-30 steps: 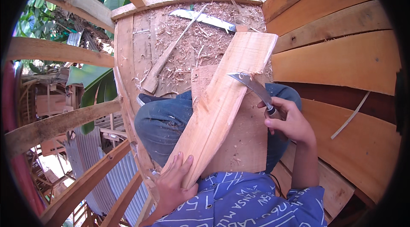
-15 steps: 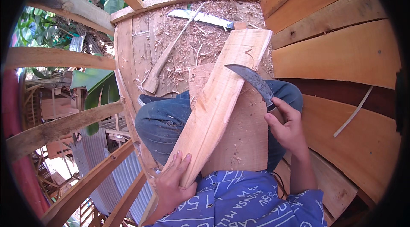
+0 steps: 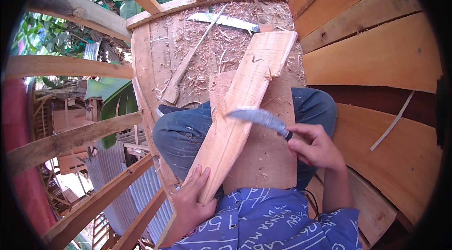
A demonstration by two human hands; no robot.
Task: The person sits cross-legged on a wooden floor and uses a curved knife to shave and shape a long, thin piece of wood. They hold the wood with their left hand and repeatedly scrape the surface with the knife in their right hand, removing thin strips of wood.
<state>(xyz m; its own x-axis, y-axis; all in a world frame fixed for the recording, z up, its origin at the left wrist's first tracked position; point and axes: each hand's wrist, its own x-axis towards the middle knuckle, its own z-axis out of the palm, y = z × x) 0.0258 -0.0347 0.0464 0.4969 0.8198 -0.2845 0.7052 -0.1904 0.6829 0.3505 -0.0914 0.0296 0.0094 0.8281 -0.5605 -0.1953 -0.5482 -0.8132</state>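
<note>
My left hand [image 3: 194,200] grips the near end of a long, pale wooden board [image 3: 242,99], its fingers lying over the top face. The board slants away to the upper right, and a curled shaving clings to its right edge. In my right hand [image 3: 316,145] is a curved knife [image 3: 259,117] with a dark handle, closed in my fingers. Its blade reaches left over the middle of the board, slightly blurred; whether it touches the wood I cannot tell. Beneath the slanted board, a wider flat board [image 3: 263,163] lies across my lap between my knees.
Wood shavings [image 3: 207,62] cover the plank floor ahead. A long blade [image 3: 223,20] and a wooden stick with a thick end [image 3: 181,78] lie there. Plank walls [image 3: 372,57] stand close on the right; spaced wooden rails [image 3: 70,139] run along the left.
The knife has come nearer along the board, its blade now lower and turned more level. A shaving now sticks out from the board's right edge. My left hand keeps its hold.
</note>
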